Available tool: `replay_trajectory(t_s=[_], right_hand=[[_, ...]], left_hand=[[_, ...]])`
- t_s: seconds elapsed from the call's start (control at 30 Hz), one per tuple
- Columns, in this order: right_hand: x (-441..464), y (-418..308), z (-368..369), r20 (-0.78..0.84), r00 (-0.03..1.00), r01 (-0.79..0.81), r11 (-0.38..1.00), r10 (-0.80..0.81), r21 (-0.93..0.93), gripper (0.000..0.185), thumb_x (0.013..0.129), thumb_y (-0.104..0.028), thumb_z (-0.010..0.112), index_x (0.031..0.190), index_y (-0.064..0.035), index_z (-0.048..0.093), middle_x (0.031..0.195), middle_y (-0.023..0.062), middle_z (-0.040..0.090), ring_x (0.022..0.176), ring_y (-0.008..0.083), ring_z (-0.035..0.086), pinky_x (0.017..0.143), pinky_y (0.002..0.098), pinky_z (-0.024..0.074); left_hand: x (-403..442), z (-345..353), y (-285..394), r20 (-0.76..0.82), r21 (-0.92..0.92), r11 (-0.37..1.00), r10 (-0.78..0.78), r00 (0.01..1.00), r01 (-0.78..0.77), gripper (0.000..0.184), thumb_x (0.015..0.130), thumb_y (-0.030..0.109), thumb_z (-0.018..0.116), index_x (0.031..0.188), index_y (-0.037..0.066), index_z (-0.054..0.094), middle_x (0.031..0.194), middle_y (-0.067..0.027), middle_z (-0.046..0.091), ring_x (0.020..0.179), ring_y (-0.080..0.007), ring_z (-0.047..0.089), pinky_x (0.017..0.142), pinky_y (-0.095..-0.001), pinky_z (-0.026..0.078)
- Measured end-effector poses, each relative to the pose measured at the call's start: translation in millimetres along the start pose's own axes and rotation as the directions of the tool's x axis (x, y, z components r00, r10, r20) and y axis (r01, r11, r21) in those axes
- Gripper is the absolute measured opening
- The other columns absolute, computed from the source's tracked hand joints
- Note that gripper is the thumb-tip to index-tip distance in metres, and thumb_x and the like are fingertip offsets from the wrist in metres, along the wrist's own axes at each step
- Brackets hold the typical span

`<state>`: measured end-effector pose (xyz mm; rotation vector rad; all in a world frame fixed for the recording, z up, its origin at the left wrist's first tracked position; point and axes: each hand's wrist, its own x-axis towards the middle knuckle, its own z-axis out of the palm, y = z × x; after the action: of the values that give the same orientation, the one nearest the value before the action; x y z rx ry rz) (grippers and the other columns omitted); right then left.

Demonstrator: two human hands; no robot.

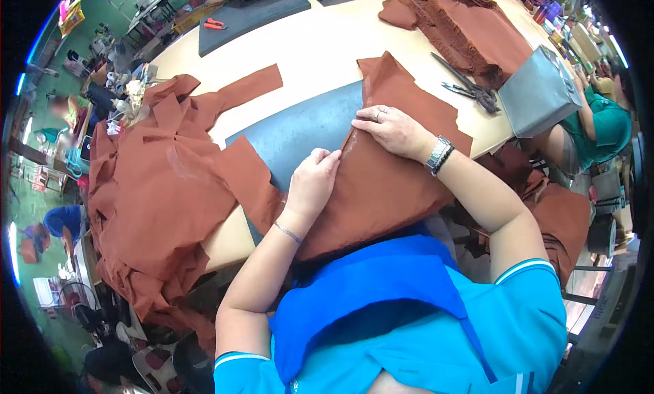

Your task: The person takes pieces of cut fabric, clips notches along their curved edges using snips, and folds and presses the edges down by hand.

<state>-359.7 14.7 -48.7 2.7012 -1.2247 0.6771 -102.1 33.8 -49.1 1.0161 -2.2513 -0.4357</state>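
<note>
Head view: here the left hand [313,181] and right hand [396,131] both pinch the brown cloth [402,183]!
They nip its left edge, right hand a little farther up; the cloth lies partly over a dark mat [300,128] at the near side of the table [327,46], a rumpled brown heap [163,176] to the left, scissors [479,94] up to the right.

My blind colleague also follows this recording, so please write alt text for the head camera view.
A person's left hand and right hand pinch the edge of a reddish-brown fabric piece lying partly over a dark grey board on a pale table. To the person's left is a heap of similar fabric.
</note>
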Motion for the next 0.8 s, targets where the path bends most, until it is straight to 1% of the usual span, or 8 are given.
replay_trajectory(t_s=[0.13,0.23,0.33,0.43,0.53,0.57,0.67,0.8], right_hand=[[1.4,-2.8,6.5,0.092,0.996,0.007,0.998,-0.001,-0.068,0.038,0.094,-0.022,0.054,0.128,-0.0066,0.06,0.129,0.0159,0.059,0.122,0.0292,0.056,0.103,0.0425,0.0463],[1.8,-26.3,-11.8,0.214,0.974,-0.063,0.995,0.079,-0.079,0.052,0.098,-0.043,0.052,0.136,-0.0071,0.054,0.135,0.0177,0.055,0.132,0.0299,0.048,0.106,0.0516,0.0411],[1.6,-28.7,-13.6,0.247,0.967,-0.02,0.989,0.056,-0.148,0.065,0.096,-0.059,0.048,0.14,-0.0109,0.051,0.142,0.0185,0.049,0.137,0.0314,0.042,0.106,0.0581,0.0378],[0.5,-36.2,-1.4,0.277,0.957,-0.066,0.995,0.085,-0.075,0.068,0.093,-0.064,0.047,0.145,-0.0207,0.047,0.147,0.0219,0.042,0.137,0.0367,0.041,0.104,0.0642,0.0375],[5.4,-59.0,-19.0,0.377,0.918,-0.082,0.987,0.128,-0.135,0.077,0.086,-0.075,0.047,0.148,-0.0303,0.043,0.15,0.0271,0.037,0.138,0.0441,0.038,0.1,0.0717,0.0353],[5.0,-63.8,-17.8,0.412,0.9,-0.104,0.988,0.144,-0.118,0.087,0.078,-0.084,0.048,0.15,-0.0355,0.039,0.152,0.031,0.031,0.139,0.0504,0.033,0.098,0.0781,0.0306],[3.1,-71.1,-22.8,0.43,0.884,-0.139,0.982,0.183,-0.131,0.092,0.074,-0.088,0.049,0.15,-0.0359,0.039,0.154,0.0298,0.029,0.14,0.0524,0.03,0.099,0.0791,0.0283],[1.8,-36.5,-23.5,0.325,0.862,-0.316,0.913,0.39,-0.258,0.088,0.077,-0.084,0.051,0.147,-0.0316,0.044,0.155,0.0238,0.033,0.144,0.0448,0.028,0.103,0.08,0.0188]], left_hand=[[-9.7,-4.0,-0.3,0.006,0.062,0.998,0.013,1.0,-0.013,0.016,0.092,0.011,0.065,0.103,0.002,0.071,0.095,-0.0127,0.066,0.079,-0.0306,0.067,0.071,-0.0386,0.056],[-11.0,-8.3,2.1,0.033,0.088,0.996,0.021,0.999,-0.024,0.014,0.092,0.009,0.06,0.103,0.002,0.067,0.094,-0.0127,0.064,0.078,-0.0306,0.066,0.068,-0.0396,0.056],[-15.4,-11.8,1.8,0.01,0.102,0.993,0.054,0.998,-0.055,0.014,0.092,0.009,0.06,0.102,0.001,0.067,0.093,-0.013,0.063,0.078,-0.0306,0.066,0.068,-0.0393,0.056],[-23.8,-17.7,2.6,-0.001,0.091,0.995,0.051,0.999,-0.051,0.014,0.092,0.009,0.061,0.102,0.002,0.068,0.092,-0.0124,0.063,0.078,-0.0298,0.066,0.068,-0.039,0.056],[-31.4,-24.2,2.8,0.011,0.132,0.99,0.046,0.999,-0.047,0.015,0.091,0.01,0.063,0.103,0.004,0.069,0.09,-0.0115,0.064,0.077,-0.0283,0.066,0.067,-0.0382,0.055],[-34.0,-25.1,2.3,0.02,0.136,0.99,0.032,0.999,-0.035,0.016,0.091,0.01,0.063,0.104,0.003,0.069,0.092,-0.0118,0.064,0.077,-0.0286,0.066,0.068,-0.038,0.055],[-37.0,-25.5,0.6,0.027,0.147,0.989,0.019,0.999,-0.023,0.017,0.09,0.009,0.065,0.105,0.003,0.071,0.094,-0.0123,0.065,0.079,-0.0289,0.066,0.069,-0.0375,0.055],[-38.3,-25.0,1.0,0.006,0.144,0.989,0.03,1.0,-0.031,0.017,0.09,0.01,0.065,0.105,0.004,0.071,0.093,-0.0119,0.065,0.078,-0.0288,0.066,0.068,-0.0374,0.055]])
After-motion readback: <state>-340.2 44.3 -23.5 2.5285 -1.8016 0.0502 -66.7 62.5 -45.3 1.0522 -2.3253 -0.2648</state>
